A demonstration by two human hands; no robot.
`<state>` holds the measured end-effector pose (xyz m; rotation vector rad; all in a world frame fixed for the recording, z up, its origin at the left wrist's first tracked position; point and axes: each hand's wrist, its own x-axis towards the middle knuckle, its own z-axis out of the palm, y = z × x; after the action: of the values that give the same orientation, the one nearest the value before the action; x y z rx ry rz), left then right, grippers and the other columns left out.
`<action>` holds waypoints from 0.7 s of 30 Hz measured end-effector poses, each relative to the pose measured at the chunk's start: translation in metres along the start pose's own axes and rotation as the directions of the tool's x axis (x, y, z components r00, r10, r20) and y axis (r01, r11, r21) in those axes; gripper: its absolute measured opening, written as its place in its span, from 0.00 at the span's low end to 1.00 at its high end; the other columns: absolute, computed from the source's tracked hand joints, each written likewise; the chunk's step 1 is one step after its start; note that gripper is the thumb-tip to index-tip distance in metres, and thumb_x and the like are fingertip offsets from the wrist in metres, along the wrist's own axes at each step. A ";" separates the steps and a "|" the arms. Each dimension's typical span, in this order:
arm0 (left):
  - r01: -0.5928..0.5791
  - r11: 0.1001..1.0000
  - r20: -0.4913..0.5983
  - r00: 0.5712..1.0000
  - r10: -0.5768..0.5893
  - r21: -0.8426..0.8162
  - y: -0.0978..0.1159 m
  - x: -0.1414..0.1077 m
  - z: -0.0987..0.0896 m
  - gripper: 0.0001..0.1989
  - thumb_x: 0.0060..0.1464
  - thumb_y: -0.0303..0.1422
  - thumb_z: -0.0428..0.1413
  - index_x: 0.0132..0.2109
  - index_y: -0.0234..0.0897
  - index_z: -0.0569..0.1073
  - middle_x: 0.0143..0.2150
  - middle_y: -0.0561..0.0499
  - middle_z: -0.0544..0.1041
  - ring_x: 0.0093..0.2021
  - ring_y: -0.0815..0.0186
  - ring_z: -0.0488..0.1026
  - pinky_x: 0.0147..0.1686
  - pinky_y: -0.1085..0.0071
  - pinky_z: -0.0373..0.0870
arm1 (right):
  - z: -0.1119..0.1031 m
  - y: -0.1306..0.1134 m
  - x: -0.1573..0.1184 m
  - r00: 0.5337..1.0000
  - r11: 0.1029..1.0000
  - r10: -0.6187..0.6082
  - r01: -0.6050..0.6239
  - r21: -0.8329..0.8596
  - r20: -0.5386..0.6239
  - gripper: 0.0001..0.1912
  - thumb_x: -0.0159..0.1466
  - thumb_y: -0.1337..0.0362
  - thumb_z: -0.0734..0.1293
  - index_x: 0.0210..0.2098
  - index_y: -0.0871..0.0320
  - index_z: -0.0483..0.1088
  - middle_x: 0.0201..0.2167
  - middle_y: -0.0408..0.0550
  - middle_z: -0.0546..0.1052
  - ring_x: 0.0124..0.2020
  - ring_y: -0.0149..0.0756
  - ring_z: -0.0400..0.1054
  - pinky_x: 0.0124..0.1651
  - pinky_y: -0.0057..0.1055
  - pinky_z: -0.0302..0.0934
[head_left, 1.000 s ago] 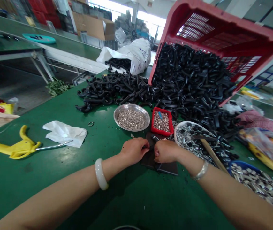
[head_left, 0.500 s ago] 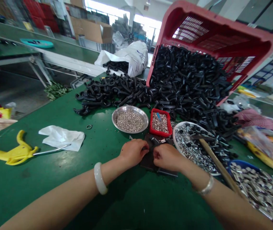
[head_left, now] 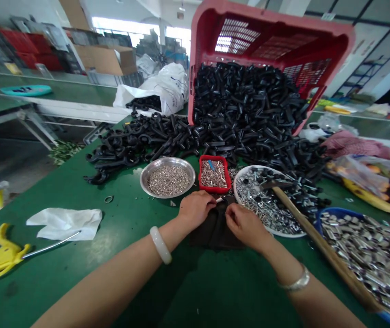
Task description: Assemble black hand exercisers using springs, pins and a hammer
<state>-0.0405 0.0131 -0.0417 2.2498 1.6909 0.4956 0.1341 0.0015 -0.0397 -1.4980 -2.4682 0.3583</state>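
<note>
My left hand (head_left: 197, 210) is closed in a pinch over the dark flat block (head_left: 205, 234) on the green table. At its fingertips shows a small silvery cylindrical metal part (head_left: 219, 199). Just right of it, my right hand (head_left: 244, 224) has its thumb and fingers drawn together; what they hold, if anything, is hidden. Behind the hands stand a steel bowl (head_left: 188, 183) of tiny metal pieces and a red tray (head_left: 221, 189) of small pins with a blue-handled tool (head_left: 211, 165). A white basin (head_left: 238, 187) of metal and black parts sits beside my right hand.
A hammer's wooden handle (head_left: 313, 234) slants from the white basin over a blue container (head_left: 318, 223) of metal sleeves. Black curved parts (head_left: 160, 136) spill from a tilted red crate (head_left: 192, 91). On the left lie a yellow-handled tool (head_left: 1, 259), white paper (head_left: 68, 221) and a ring (head_left: 108, 199).
The view has swung right, so the table's things sit further left. My right hand's fingers have loosened a little. The silvery part now shows at my left fingertips; before, it showed nearer my right hand.
</note>
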 end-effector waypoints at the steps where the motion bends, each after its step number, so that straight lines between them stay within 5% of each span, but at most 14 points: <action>1: -0.001 1.000 -0.006 1.000 0.001 0.009 -0.001 0.002 0.001 0.09 0.54 0.35 0.50 0.39 0.44 0.74 0.41 0.53 0.73 0.43 0.67 0.69 0.40 0.72 0.64 | 0.000 0.002 0.000 1.000 1.000 -0.004 0.004 -0.002 0.001 0.06 0.59 0.67 0.56 0.31 0.59 0.63 0.28 0.46 0.69 0.28 0.31 0.63 0.33 0.27 0.52; 16: -0.175 0.970 0.069 0.984 0.166 0.167 -0.001 0.007 0.005 0.11 0.56 0.33 0.46 0.39 0.39 0.72 0.39 0.50 0.70 0.38 0.67 0.69 0.36 0.73 0.66 | -0.006 0.012 0.003 0.999 0.998 -0.042 0.044 0.044 -0.028 0.05 0.59 0.67 0.58 0.31 0.59 0.64 0.27 0.45 0.69 0.27 0.29 0.60 0.31 0.25 0.51; 21: -0.102 0.943 0.112 0.991 0.070 0.316 0.009 0.007 0.007 0.15 0.59 0.34 0.40 0.41 0.38 0.70 0.40 0.48 0.68 0.37 0.66 0.69 0.33 0.72 0.66 | -0.003 0.014 0.002 0.997 0.996 -0.069 0.070 0.053 -0.028 0.05 0.59 0.67 0.57 0.31 0.59 0.64 0.27 0.44 0.69 0.26 0.28 0.60 0.30 0.25 0.49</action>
<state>-0.0282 0.0171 -0.0440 2.5353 1.7327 0.1268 0.1452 0.0098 -0.0413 -1.3829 -2.4632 0.3863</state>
